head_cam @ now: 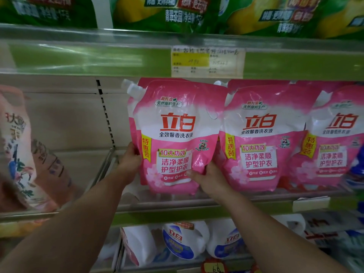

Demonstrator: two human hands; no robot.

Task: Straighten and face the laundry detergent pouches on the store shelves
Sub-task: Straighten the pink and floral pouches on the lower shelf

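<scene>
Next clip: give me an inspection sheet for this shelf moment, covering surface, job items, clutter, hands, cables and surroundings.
Surface: middle shelf, clear front rail, green edge strip.
Job's things: front pink pouch held at its lower sides, label forward, tilted slightly; second pink pouch and third pink pouch stand to its right, facing out.
Clutter: nothing seen.
Hands: left hand grips the pouch's left edge; right hand grips its lower right corner.
Cables: nothing seen.
Surroundings: green pouches above, price tag, white jugs below.

There are three front pink soft detergent bags, three green bags above, and two hands.
</scene>
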